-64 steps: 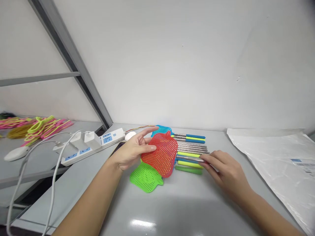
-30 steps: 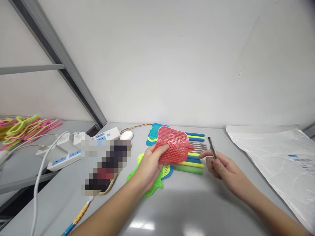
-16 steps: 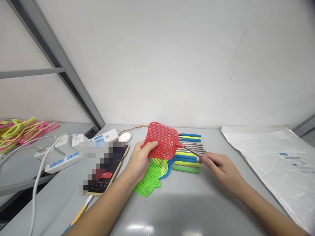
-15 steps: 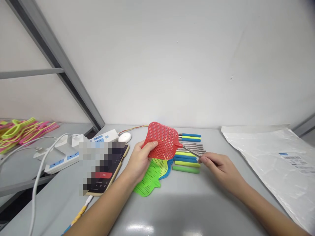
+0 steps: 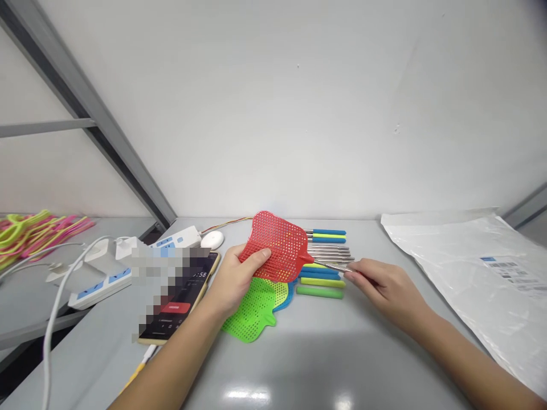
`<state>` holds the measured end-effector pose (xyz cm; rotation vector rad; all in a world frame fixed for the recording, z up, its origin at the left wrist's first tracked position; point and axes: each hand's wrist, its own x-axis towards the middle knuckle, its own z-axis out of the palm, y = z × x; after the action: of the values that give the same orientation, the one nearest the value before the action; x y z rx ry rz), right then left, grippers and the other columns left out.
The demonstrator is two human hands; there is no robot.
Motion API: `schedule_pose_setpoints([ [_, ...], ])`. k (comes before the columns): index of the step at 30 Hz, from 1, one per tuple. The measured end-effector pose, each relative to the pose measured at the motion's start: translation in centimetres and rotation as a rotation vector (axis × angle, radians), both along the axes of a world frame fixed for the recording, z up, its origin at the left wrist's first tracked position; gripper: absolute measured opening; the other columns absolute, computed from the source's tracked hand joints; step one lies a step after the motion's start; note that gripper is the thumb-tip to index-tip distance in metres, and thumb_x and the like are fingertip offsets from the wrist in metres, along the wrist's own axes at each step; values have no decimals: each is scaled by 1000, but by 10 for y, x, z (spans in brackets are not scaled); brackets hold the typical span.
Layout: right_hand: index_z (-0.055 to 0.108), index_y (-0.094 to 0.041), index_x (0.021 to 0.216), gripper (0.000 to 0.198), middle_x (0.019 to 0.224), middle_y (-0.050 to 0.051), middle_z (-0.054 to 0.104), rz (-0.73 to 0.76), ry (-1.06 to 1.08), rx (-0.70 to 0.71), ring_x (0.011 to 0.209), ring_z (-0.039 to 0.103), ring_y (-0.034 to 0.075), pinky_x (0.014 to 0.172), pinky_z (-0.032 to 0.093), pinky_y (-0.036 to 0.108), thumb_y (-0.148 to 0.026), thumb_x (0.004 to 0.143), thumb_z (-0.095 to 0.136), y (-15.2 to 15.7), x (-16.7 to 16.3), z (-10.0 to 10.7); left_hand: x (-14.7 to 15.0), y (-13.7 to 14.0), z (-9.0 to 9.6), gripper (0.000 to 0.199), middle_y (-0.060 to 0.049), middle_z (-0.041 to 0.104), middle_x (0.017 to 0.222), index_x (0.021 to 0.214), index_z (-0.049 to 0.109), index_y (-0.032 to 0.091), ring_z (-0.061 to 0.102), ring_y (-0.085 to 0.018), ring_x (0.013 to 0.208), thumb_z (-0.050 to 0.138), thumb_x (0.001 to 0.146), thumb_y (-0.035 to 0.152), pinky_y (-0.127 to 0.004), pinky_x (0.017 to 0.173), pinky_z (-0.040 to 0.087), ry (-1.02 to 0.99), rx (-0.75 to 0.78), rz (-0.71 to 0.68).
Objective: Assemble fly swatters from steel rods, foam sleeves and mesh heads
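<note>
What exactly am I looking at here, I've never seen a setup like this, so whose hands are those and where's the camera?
There is no machine here, just one person's two bare hands. Every picture comes from a single camera worn on that person's head, looking forward and down.

The left hand holds a red swatter head. The right hand holds a thin metal rod, its tip at the red head's neck; whether it is inside is too small to tell.

On the grey table lie a green swatter head, coloured handles, more rods, a partly blurred-out phone, a power strip and a white plastic bag.
</note>
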<state>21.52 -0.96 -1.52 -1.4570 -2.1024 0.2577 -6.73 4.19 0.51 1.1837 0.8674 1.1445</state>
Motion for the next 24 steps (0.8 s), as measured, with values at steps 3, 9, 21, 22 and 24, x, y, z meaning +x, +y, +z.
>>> schedule_pose_setpoints([
  [3,66,-22,89,31,67,0,59,1,-87,114,55,49,12,55,34,26,-39,98,42,0,4,-4,-1,0,-1,24,-9,74,92,96,74,13,66,-21,78,68,82,32,-30,73,51,58,11,-12],
  [9,70,-21,91,27,63,0,60,-66,-273,403,53,50,12,55,29,27,-37,95,49,-3,9,-1,0,-1,0,24,-10,74,90,92,74,13,67,-22,77,68,82,35,-32,73,52,122,-30,-25],
  [21,64,-21,90,33,73,1,65,-101,-109,146,60,56,13,55,33,26,-41,99,39,-5,-9,-2,29,-9,10,21,-6,71,110,105,70,18,65,-19,102,64,84,21,-27,87,53,-385,-98,98],
  [22,63,-21,90,33,74,1,65,-103,-109,135,60,57,13,55,33,26,-41,99,38,-7,-12,-2,33,-11,11,22,-5,71,111,106,69,19,64,-20,104,63,85,21,-29,87,54,-428,-103,110],
  [24,61,-21,92,32,76,1,65,-91,-119,111,62,58,14,54,34,27,-38,100,36,-10,-19,-2,39,-18,10,24,-6,70,113,108,68,21,63,-23,107,59,87,24,-34,86,54,-451,-126,94],
])
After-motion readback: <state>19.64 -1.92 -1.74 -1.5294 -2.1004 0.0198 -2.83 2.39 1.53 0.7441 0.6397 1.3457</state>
